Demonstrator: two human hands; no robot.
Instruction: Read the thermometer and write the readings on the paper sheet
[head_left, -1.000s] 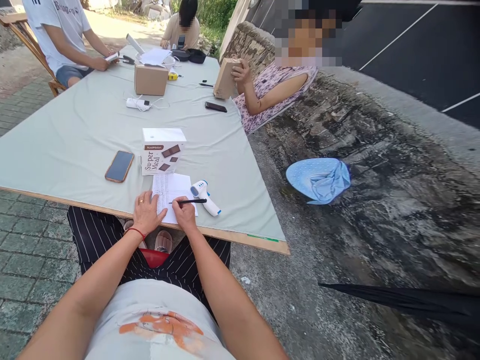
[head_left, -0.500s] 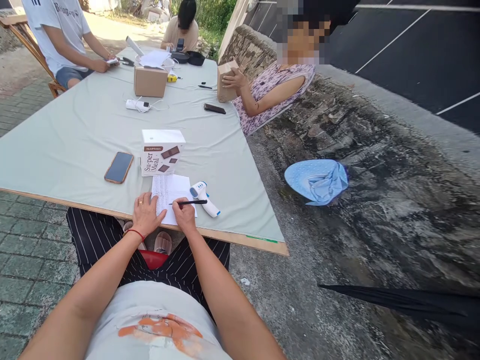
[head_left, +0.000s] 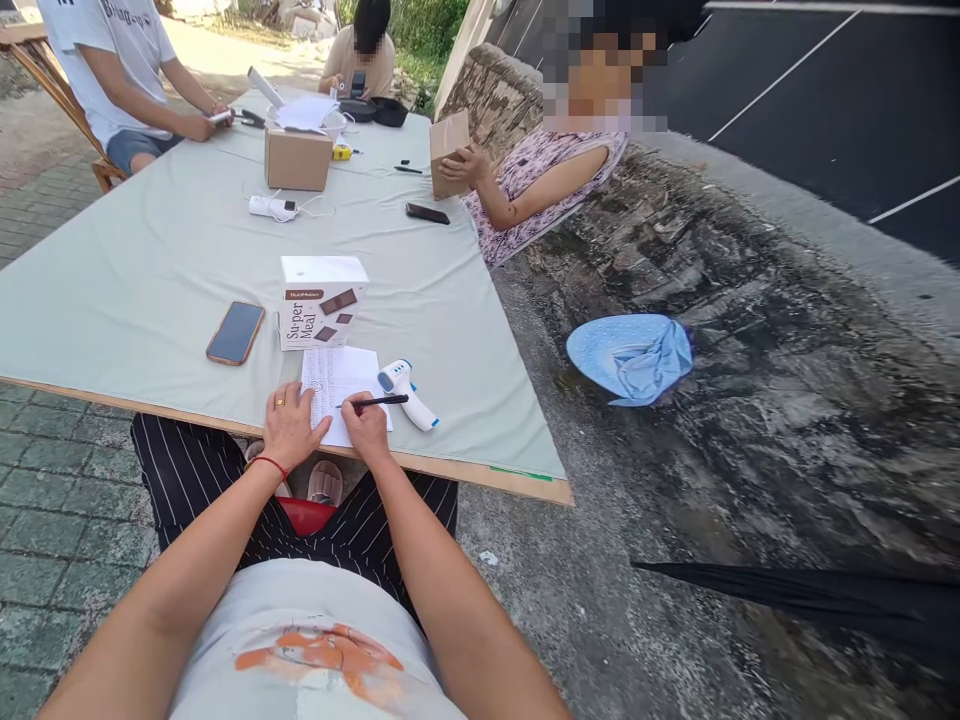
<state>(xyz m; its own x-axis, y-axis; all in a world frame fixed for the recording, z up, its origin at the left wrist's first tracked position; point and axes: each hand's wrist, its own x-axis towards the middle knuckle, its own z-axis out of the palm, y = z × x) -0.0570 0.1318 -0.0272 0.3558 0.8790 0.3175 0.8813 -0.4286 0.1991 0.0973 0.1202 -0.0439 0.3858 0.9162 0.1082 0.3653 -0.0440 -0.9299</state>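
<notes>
A black pen is gripped in my right hand, its tip at a sheet of paper with small dense marks on its left side. My left hand lies flat with fingers spread, over the paper's lower left edge and the cloth. Just right of the paper rests a white and blue infrared thermometer. Behind the sheet stands a white box labelled "Super Meal". To its left is a smartphone in an orange-edged case, screen dark.
The table has a pale green cloth. Farther back are a cardboard box, a white device with a cable and a dark phone. A person at right holds another box; two more people sit beyond. A blue hat lies off the right side.
The view has shifted very slightly. My right hand still holds the pen at the paper, its angle barely changed; my left hand stays in place.
</notes>
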